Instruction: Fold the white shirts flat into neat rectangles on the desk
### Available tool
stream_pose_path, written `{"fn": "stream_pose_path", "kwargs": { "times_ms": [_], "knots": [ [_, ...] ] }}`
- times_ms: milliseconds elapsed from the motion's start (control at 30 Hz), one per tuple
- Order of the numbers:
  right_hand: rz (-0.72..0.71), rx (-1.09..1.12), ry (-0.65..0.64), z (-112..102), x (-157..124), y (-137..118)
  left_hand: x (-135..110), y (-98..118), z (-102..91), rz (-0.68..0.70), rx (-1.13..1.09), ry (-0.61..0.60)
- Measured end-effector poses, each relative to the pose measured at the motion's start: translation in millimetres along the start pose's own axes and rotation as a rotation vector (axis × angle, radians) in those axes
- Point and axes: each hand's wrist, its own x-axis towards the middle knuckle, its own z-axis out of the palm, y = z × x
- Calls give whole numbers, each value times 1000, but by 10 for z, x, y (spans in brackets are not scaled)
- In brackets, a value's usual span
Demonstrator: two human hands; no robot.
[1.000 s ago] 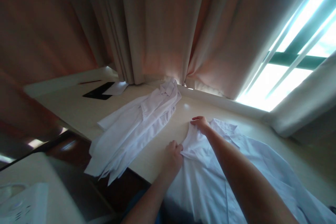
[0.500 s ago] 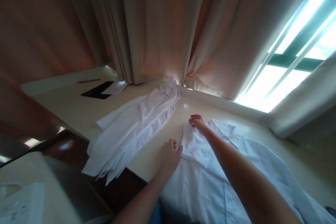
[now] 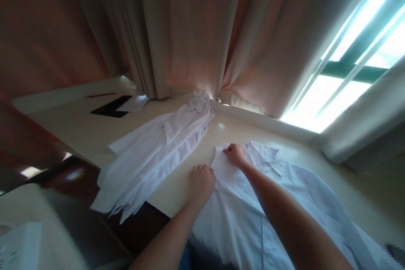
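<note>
A white coat with a collar (image 3: 238,213) is spread on the table before me, its lower part falling over the near edge. My left hand (image 3: 203,180) is closed at the coat's left edge, fingers curled over with the knuckles up. Farther back, beside the collar, my right hand (image 3: 236,155) pinches the upper edge of the same coat. The fabric between the two hands lies fairly flat. To the left lies a second white coat (image 3: 158,147), folded lengthwise, its collar toward the curtain and its hem hanging past the table edge.
The pale table (image 3: 68,124) runs along a curtain (image 3: 193,38). A black flat item (image 3: 109,107) with a white paper (image 3: 133,103) lies at the back left, near a thin dark stick (image 3: 100,95). A bright window (image 3: 348,80) is at right. A white item (image 3: 20,247) sits lower left.
My right hand has lowered onto the coat's upper edge and its fingers have closed. My left fingers have curled in at the coat's left edge. The view has shifted slightly.
</note>
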Motion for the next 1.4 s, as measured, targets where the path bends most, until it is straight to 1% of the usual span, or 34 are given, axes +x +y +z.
{"fn": "stream_pose_path", "kwargs": {
  "times_ms": [133, 233, 300, 400, 500, 567, 633, 667, 700, 733, 800, 833, 867, 900, 967, 1033, 1133, 1233, 1300, 1367, 1400],
  "knots": [
    [-50, -84, 25, -9, -45, -29, 53, -42, 2, 36, 26, -51],
    [-112, -127, 27, -50, -53, -25, 88, -61, -3, 36, 32, -55],
    [-158, -147, 18, -87, -61, 27, 90, -58, -1, 37, 36, -51],
    [-205, -171, 2, -145, -85, 181, 75, -37, 11, 35, 43, -39],
    [-201, -190, 30, -194, -105, 334, 59, -18, 14, 23, 58, -18],
    [-198, -197, 61, -218, -111, 364, 46, -9, -8, 1, 67, 15],
    [-226, -196, 91, -227, -117, 313, 29, 12, -50, 1, 59, 56],
    [-254, -193, 102, -222, -125, 259, 20, 31, -73, 34, 39, 72],
    [-293, -189, 106, -210, -137, 194, 10, 59, -91, 96, 6, 78],
    [-341, -183, 98, -191, -155, 123, -1, 94, -100, 187, -37, 68],
    [-449, -176, 47, -135, -202, -11, -26, 174, -78, 385, -122, 21],
    [-498, -175, 12, -101, -229, -61, -40, 209, -45, 452, -145, -2],
    [-540, -176, -24, -66, -255, -95, -55, 232, -1, 478, -147, -16],
    [-573, -179, -57, -31, -279, -112, -70, 240, 50, 471, -131, -21],
    [-606, -185, -97, 31, -319, -97, -100, 209, 152, 409, -76, -11],
    [-604, -205, -96, 80, -343, -48, -126, 138, 223, 366, -25, -1],
    [-570, -261, -79, 106, -358, -5, -153, 49, 259, 322, 26, 23],
    [-528, -293, -85, 45, -399, -26, -160, 36, 269, 297, 53, 27],
    [-519, -290, -41, -36, -488, -11, -153, 54, 286, 292, 62, 17],
    [-543, -288, 13, -121, -634, 87, -139, 75, 309, 287, 62, 4],
    [-559, -291, 18, -160, -718, 170, -130, 86, 319, 284, 59, -1]
  ]
}}
